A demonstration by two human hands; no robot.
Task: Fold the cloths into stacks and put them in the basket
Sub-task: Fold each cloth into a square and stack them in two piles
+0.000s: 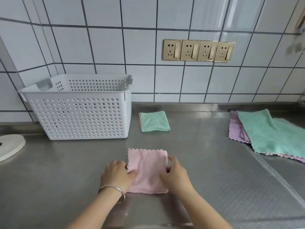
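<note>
- Two hands were on the folded pink cloth (147,169) lying on the steel counter (206,162) in front of me.
- My left hand (116,175) pinched its left edge, thumb on top.
- My right hand (175,176) gripped the right edge, fingers curled around it.
- A folded green cloth (154,121) lay just beside the white basket (79,116), at its right.
- The unfolded cloths (270,134), green over purple, sat piled well apart at the right.
</note>
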